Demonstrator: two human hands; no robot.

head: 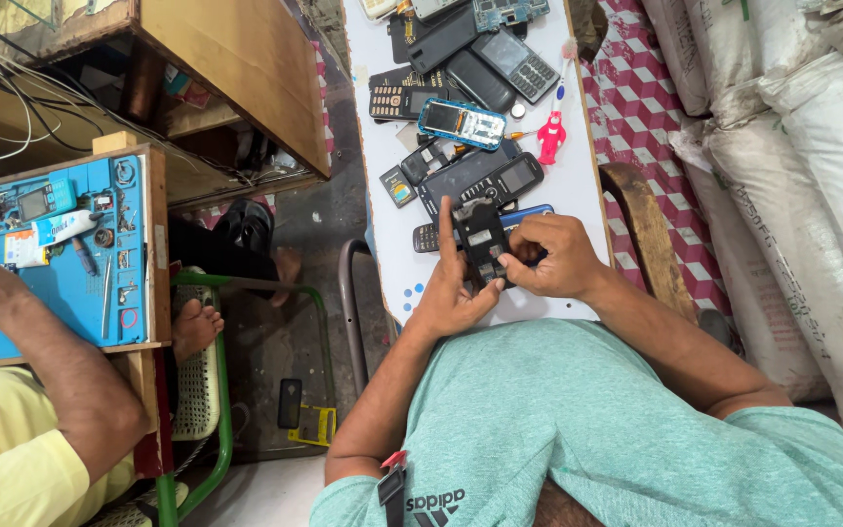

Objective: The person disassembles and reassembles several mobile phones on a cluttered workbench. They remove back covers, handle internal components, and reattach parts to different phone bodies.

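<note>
Black plastic, a stripped-down mobile phone body with its back open (481, 242), is being held just above the near end of the white board surface (382, 185), at the six o'clock edge of the scatter of handsets. The left hand (451, 293) is cradling it from the seven o'clock side, fingers (446, 229) stretching up along its left edge and thumb pressing its lower corner. The right hand (553, 259) is closing in from three o'clock, fingertips pinching together on the phone's right edge; whether a small part or tool is sitting between them I cannot tell.

At twelve o'clock a blue-framed phone with a bare circuit board (461, 122) is lying among dark keypad handsets, and a small red plastic figure (550, 137) is standing at one o'clock. Far at nine o'clock another person's arm (41, 342) is resting by a blue repair mat (60, 283).

Judging by the grip, the phone is hanging over the board's near edge, so a slipped pinch could be sending a loose piece into the lap or onto the floor; too much thumb pressure could be cracking the thin shell
</note>
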